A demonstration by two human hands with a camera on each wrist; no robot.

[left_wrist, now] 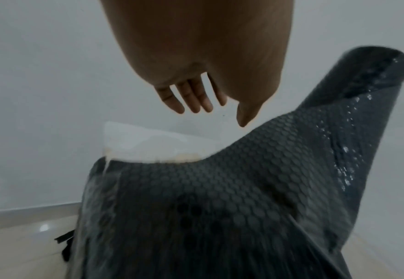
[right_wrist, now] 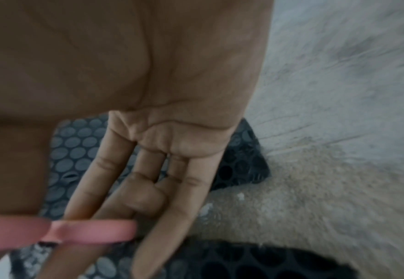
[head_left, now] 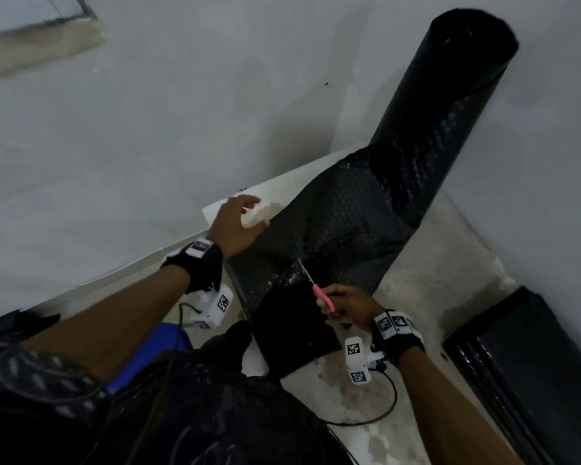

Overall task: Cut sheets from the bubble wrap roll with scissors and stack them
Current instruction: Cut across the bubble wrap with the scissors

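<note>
My left hand (head_left: 240,226) sits at the left edge of the unrolled bubble wrap (head_left: 346,236), over a white sheet (head_left: 275,193) that lies on the floor (head_left: 426,290) beneath the wrap. In the left wrist view the fingers (left_wrist: 191,98) are straight and spread, with the thumb reaching toward the raised edge of the wrap; whether it touches the wrap I cannot tell. The hand pinches nothing.

The bubble wrap is black, and it runs from the bubble wrap roll (head_left: 450,95), which leans up against the grey wall (head_left: 182,95) toward the far right, down across the white sheet to the floor in front of me. A darker rectangular piece (head_left: 292,330) lies at the near end of the wrap, just by my knees; whether it is cut free or joined I cannot tell.

My right hand (head_left: 348,307) is at the near right edge of the wrap and holds the scissors (head_left: 316,290) by their pink handles, blades pointing away from me into the wrap. In the right wrist view a pink handle loop crosses the fingers (right_wrist: 196,198), which lie long and only slightly bent, the middle ones curled onto the loop. The view is blurred, so I cannot tell how far apart the blades are.

To the far right, a dark framed panel (head_left: 534,364) lies on the floor, well apart from the wrap.
</note>
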